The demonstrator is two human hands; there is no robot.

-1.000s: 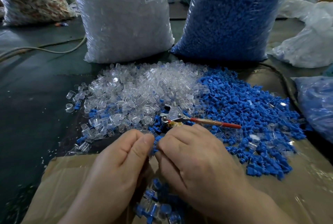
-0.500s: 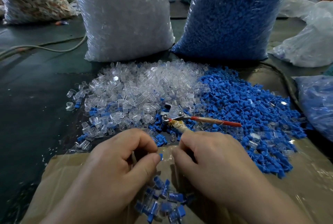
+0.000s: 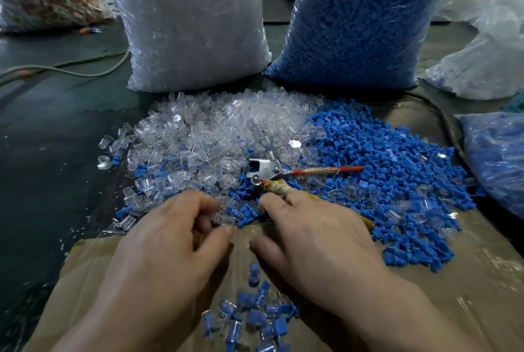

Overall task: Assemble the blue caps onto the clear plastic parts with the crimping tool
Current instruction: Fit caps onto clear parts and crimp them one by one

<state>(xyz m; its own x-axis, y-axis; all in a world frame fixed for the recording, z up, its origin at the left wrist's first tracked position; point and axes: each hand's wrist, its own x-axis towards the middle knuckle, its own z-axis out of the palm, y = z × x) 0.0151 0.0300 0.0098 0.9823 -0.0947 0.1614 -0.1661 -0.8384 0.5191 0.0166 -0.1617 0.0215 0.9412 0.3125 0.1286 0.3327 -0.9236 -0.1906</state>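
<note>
Blue caps (image 3: 382, 159) lie heaped on the right of a cardboard sheet (image 3: 467, 266), touching the heap of clear plastic parts (image 3: 215, 130) on their left. Where the heaps meet lies the crimping tool (image 3: 266, 171). Its red handle points right, and its cloth-wrapped handle runs under the curled fingers of the right hand (image 3: 312, 238); whether they clasp it cannot be told. The left hand (image 3: 170, 238) curls thumb and forefinger about a clear part at the heap's near edge, pinched or merely touched, it is unclear. Capped pieces (image 3: 255, 314) lie between the wrists.
</note>
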